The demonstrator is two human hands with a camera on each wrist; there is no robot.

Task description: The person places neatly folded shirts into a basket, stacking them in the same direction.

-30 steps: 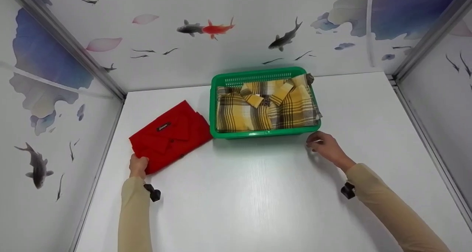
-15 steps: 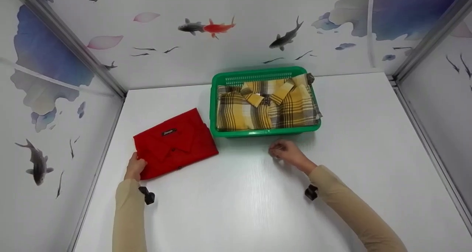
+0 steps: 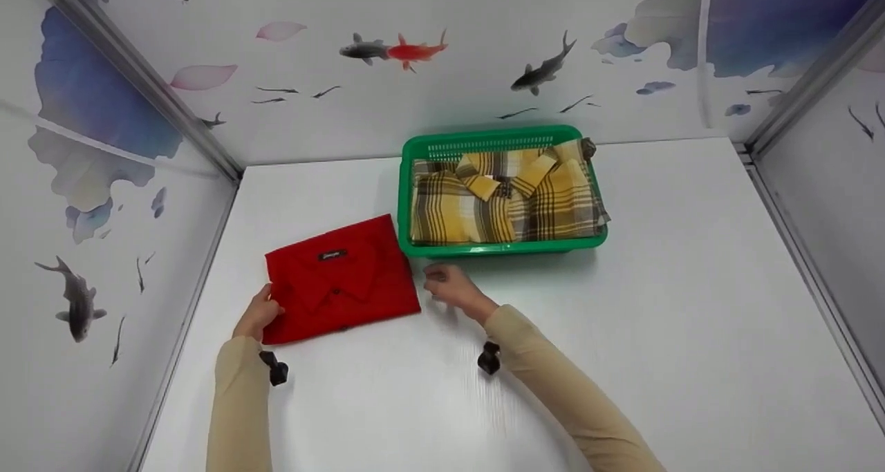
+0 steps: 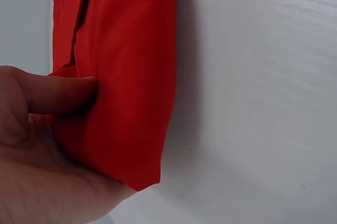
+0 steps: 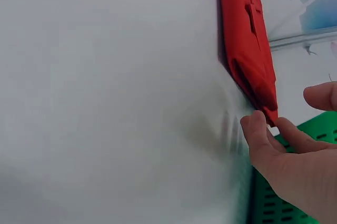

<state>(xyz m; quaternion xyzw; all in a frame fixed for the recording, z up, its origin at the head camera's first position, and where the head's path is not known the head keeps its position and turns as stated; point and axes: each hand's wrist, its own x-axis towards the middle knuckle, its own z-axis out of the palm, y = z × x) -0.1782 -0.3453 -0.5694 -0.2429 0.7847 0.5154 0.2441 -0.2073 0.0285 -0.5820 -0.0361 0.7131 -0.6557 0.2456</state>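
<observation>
A folded red shirt [image 3: 373, 278], collar up with a small dark label, lies on the table left of the basket. My left hand [image 3: 258, 314] grips its left edge, and in the left wrist view the thumb [image 4: 68, 93] presses on top of the red cloth [image 4: 131, 76]. Just off the shirt's right edge is my right hand [image 3: 453, 289], holding nothing. The right wrist view shows its fingers [image 5: 256, 129] loosely bent near the shirt's corner [image 5: 260, 84], thumb apart. A folded yellow plaid shirt [image 3: 463, 213] fills the green basket [image 3: 505, 249].
The green basket stands against the back wall [image 3: 470, 92], which is printed with fish and petals. White table surface [image 3: 691, 285] extends to the right and front. Side walls [image 3: 131, 361] border the table. A small black device [image 3: 489, 359] sits at each wrist.
My right hand has swept left from the basket's right corner to beside the red shirt. The red shirt has turned flatter and shifted slightly right and toward me, still in my left hand.
</observation>
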